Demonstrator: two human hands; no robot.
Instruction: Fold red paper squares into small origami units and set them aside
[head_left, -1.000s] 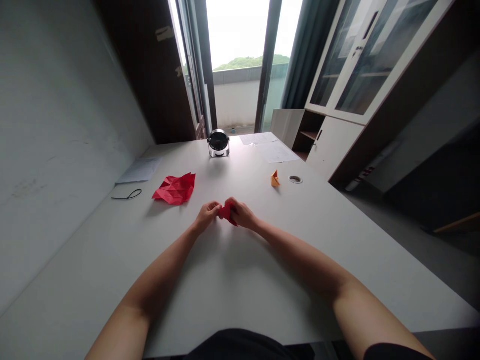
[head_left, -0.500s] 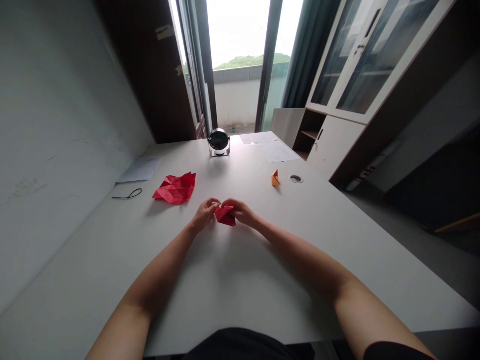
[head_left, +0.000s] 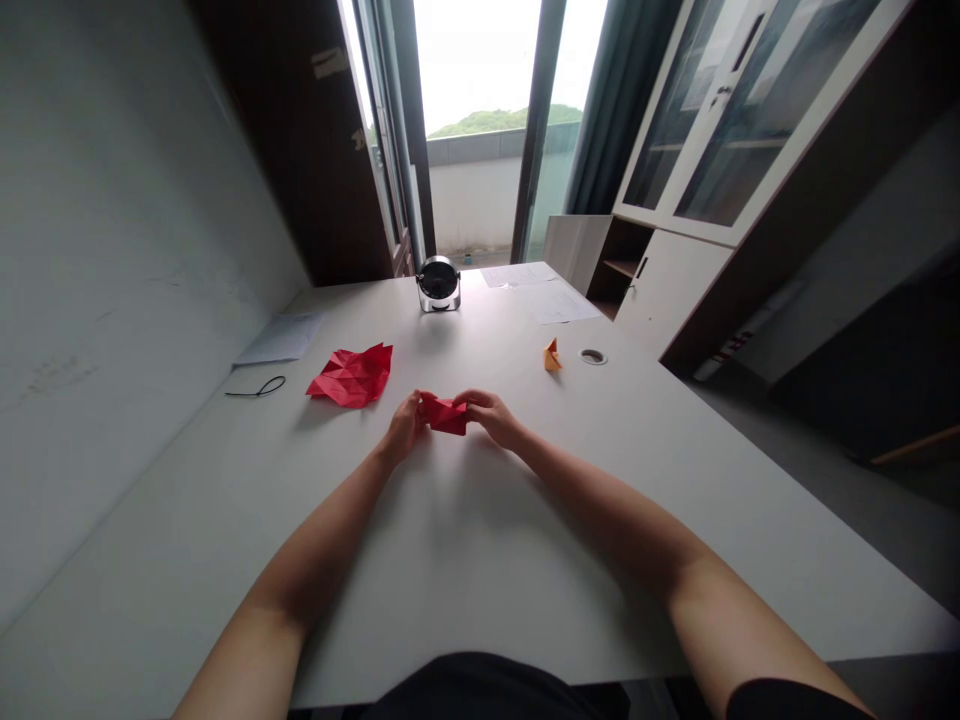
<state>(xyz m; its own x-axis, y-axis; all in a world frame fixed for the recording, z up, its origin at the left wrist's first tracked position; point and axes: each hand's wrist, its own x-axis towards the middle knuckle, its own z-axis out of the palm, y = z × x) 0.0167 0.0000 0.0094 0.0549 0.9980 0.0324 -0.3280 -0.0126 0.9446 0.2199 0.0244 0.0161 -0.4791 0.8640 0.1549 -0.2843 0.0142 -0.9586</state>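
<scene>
A small folded red paper piece [head_left: 445,414] is held just above the white table [head_left: 465,560], in the middle of the view. My left hand [head_left: 405,426] pinches its left end with closed fingers. My right hand [head_left: 489,416] pinches its right end, fingers curled. The paper stretches flat and wide between the two hands.
A larger creased red paper sheet [head_left: 351,376] lies to the left. A small orange folded paper [head_left: 552,356] sits to the right beside a cable hole [head_left: 592,357]. A small desk fan [head_left: 438,285] and white sheets [head_left: 537,290] are at the far end. A black loop [head_left: 255,387] lies near the left wall.
The red piece has been turned and spread from a narrow upright shape to a wider flat one. Both hands have moved slightly apart and a little farther from me.
</scene>
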